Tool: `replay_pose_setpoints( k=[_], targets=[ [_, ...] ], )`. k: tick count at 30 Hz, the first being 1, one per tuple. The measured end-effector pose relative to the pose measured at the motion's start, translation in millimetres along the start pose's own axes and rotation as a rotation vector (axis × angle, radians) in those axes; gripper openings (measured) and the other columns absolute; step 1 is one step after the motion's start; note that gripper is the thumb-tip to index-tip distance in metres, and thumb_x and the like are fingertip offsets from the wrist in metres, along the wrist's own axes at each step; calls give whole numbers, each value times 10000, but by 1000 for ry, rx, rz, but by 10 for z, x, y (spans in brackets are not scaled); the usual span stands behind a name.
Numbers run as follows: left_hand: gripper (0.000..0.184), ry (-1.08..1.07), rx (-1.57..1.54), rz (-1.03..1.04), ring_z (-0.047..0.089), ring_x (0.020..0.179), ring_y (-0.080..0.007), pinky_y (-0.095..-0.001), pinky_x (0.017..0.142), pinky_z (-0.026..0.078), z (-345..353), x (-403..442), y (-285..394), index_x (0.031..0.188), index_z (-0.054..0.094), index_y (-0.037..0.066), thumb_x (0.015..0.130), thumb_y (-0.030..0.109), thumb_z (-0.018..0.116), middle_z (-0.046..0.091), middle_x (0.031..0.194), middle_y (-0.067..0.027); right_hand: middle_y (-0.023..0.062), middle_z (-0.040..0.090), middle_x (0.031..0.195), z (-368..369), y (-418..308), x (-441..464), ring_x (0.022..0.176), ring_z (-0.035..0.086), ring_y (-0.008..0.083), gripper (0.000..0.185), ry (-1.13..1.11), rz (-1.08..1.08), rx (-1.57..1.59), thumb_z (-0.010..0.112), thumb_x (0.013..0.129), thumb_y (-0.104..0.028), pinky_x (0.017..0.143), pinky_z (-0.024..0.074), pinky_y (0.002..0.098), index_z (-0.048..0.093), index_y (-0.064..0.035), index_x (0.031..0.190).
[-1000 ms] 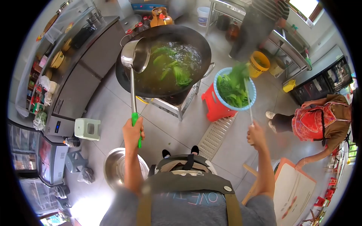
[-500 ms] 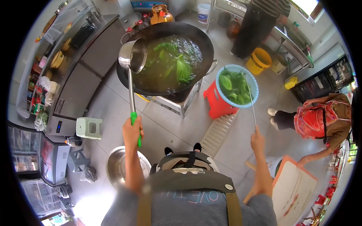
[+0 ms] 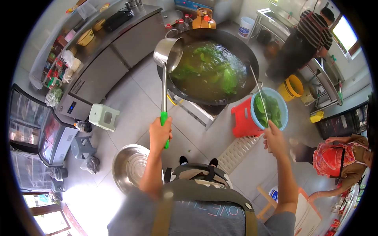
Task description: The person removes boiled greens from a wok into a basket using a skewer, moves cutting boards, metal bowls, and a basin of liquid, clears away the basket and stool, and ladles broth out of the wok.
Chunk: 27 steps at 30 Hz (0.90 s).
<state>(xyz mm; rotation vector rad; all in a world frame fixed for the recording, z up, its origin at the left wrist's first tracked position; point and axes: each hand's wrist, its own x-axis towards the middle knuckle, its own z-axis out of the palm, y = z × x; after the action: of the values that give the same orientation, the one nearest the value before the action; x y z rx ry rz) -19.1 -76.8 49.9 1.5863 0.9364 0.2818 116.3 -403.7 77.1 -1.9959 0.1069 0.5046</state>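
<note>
My left hand [image 3: 159, 133] is closed around the green handle of a large, deep metal ladle [image 3: 170, 51]. The ladle's bowl hangs over the left rim of a big black wok [image 3: 236, 42], where leafy greens [image 3: 228, 78] float in liquid. Closed on the near end of a long thin metal rod [image 3: 260, 88] is my right hand [image 3: 275, 139]. That rod passes above a light-blue basin [image 3: 285, 115] of more leafy greens [image 3: 274, 110], its far tip by the wok's right rim. A red stool [image 3: 241, 121] supports the basin.
A metal stand [image 3: 202, 120] carries the wok, with an orange gas cylinder [image 3: 204, 23] behind. A steel bowl [image 3: 122, 167] and a pale stool [image 3: 103, 116] stand left. One person [image 3: 311, 31] is at the back right; another in a red apron [image 3: 330, 159] is at right.
My right hand and the rod have moved up, bringing the rod's tip from the basin to the wok's right rim. The view has shifted, and my left hand still holds the ladle at the wok.
</note>
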Motion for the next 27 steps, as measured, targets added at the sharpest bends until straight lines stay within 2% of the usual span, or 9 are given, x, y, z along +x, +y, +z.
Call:
replay_pose_setpoints(
  k=[2,6,7,11,14,17,21,24,27],
  targets=[
    [229,19,25,15,446,366,-98,-244,334,352,-107,-5,-30,692,456,1,791,191,537,470,521,-41,13,446,613,175,-157,136,452,427,80,476,-54,77,-38,469,801,-122,361,368,225,336,-38,1251],
    [221,25,26,-17,455,372,-100,-245,346,364,-351,-37,-36,722,473,-2,789,198,538,482,528,-38,31,456,629,569,-304,368,467,435,90,475,-250,248,267,507,796,-131,378,368,230,346,-64,1237],
    [219,27,18,-21,455,373,-99,-245,346,363,-391,-35,-32,731,476,-2,789,199,539,481,526,-38,42,456,639,685,-349,410,470,435,96,363,-261,265,343,519,797,-124,380,361,225,413,-67,1139],
    [217,25,9,-37,454,375,-95,-242,345,361,-525,28,-34,755,483,0,789,206,542,478,523,-38,55,449,634,1076,-439,622,467,435,103,123,-418,349,535,499,807,-96,369,349,206,439,-73,912],
    [219,9,-7,-59,451,373,-94,-241,342,356,-556,79,-37,751,481,3,789,210,544,478,522,-38,54,439,621,1231,-332,814,470,426,89,135,-613,435,789,477,824,-104,367,348,183,453,-69,952],
    [225,-19,-26,-58,449,369,-94,-242,337,351,-564,151,-59,738,474,7,790,214,545,477,521,-37,58,441,649,1344,-167,1019,479,412,71,208,-779,708,1297,436,850,-131,365,349,168,450,-63,1046],
    [233,-40,-33,-49,447,366,-94,-245,331,346,-566,185,-119,720,464,10,790,217,546,476,519,-37,46,407,701,1452,-107,833,491,391,59,352,-959,698,1603,368,882,-174,364,344,168,356,-90,1224],
    [233,-27,-14,-38,448,368,-94,-243,330,347,-566,152,-118,731,468,4,789,215,547,477,521,-38,41,385,698,1469,-111,627,488,377,56,367,-1011,592,1646,347,887,-170,364,340,168,331,-114,1250],
    [215,5,-16,-81,396,412,-68,-231,377,307,-521,76,-40,672,461,62,799,230,502,418,504,21,47,380,712,1363,-222,430,484,369,53,398,-1014,505,1662,324,892,-172,358,343,165,274,-138,1285]
  ],
)
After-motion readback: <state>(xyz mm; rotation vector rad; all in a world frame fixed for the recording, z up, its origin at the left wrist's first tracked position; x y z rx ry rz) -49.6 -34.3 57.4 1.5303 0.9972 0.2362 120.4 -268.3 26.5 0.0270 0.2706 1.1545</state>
